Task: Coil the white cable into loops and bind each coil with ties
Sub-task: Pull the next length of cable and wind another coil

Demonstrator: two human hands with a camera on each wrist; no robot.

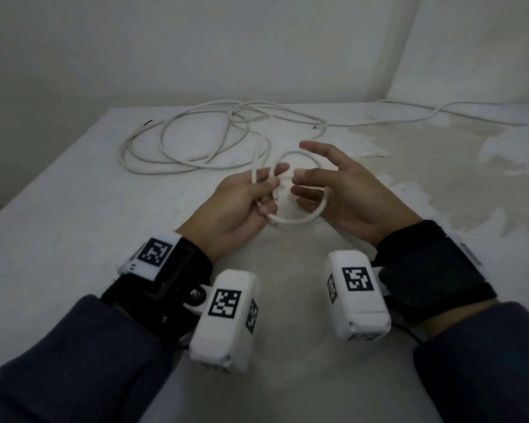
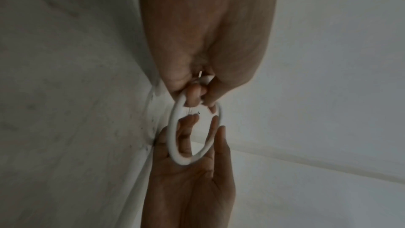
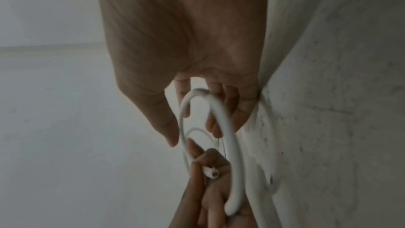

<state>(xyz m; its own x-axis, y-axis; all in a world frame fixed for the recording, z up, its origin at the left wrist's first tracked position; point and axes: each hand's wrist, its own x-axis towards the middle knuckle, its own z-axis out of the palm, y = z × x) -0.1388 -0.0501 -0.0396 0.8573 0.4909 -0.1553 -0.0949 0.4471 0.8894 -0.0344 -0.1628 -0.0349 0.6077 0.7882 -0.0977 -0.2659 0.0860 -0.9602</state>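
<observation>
dim, flat, grey light in all three views, no hard shadows or glare; both wrist views are soft, smeared and noisy, stretched toward the edges.

Worn white table (image 1: 74, 209) against plain white walls (image 1: 165, 41), dim light.

Your left hand (image 1: 242, 199) covers the stretch of white cable (image 1: 300, 219) pinched in its fingers, and your right hand (image 1: 342, 193) hides part of the small loop behind its fingers. Far right, the cable runs off the picture's edge along the table (image 1: 58, 193). Both wrist views are blurred; the cable's cut end (image 3: 213, 173) shows no readable detail.
</observation>
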